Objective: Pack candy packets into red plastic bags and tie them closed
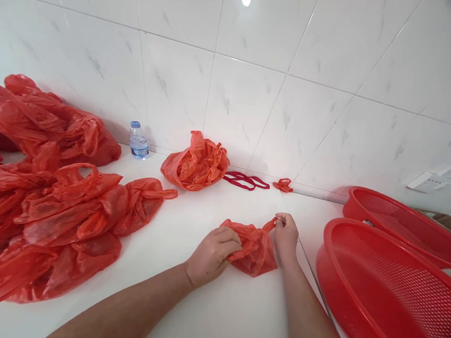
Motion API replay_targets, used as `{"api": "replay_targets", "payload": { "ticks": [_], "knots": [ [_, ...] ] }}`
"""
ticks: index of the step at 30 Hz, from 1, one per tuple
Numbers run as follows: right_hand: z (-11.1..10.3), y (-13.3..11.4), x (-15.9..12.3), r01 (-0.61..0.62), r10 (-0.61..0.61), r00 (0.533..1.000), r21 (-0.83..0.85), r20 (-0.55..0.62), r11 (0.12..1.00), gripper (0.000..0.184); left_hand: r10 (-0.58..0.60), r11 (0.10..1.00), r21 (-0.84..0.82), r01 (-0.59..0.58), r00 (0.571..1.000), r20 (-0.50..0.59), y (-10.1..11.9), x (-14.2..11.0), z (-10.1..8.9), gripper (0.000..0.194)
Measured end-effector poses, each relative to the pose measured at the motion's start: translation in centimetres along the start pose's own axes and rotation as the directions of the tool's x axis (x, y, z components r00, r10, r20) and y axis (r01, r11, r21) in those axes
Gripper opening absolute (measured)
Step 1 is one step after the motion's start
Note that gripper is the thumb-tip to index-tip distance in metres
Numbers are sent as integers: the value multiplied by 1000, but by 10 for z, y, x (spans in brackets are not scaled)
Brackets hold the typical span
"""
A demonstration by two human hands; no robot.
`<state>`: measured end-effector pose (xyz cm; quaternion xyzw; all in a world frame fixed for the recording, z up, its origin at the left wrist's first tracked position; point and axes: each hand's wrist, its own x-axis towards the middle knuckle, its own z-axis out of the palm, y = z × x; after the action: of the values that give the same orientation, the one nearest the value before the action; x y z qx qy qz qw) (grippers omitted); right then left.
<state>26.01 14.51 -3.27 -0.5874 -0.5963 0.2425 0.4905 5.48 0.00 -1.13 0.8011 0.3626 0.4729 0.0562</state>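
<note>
A small red plastic bag (256, 252) rests on the white table between my two hands. My left hand (214, 252) is closed on the bag's left side, gripping bunched plastic. With thumb and fingers pinched, my right hand (286, 235) holds a twisted handle at the bag's upper right. The bag bulges a little at the bottom; what is inside cannot be made out. Behind it stands a larger red bag (194, 169) stuffed with crumpled red plastic. Dark red straps (244, 181) lie beside that one, and a little scrap of red plastic (283, 184) lies farther right.
Several filled red bags (70, 203) are heaped along the left side of the table. A water bottle (138, 141) with a blue cap stands near the tiled wall (177, 82). Two red mesh baskets (360, 284) occupy the right side. A socket plate (427, 181) is on the wall.
</note>
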Motion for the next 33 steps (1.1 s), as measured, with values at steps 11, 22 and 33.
{"api": "replay_targets", "payload": {
  "ticks": [11,22,33],
  "knots": [
    [2,6,2,12,-9,1000,-107,25,994,25,154,987,35,-156,985,74,17,-3,7,26],
    [16,-29,-37,147,-93,869,-75,487,986,31,-74,962,268,49,994,84,6,-6,17,81],
    [32,-35,-39,112,-42,814,-87,580,990,27,-252,933,263,246,968,-13,-6,-13,-27,29]
  ]
}}
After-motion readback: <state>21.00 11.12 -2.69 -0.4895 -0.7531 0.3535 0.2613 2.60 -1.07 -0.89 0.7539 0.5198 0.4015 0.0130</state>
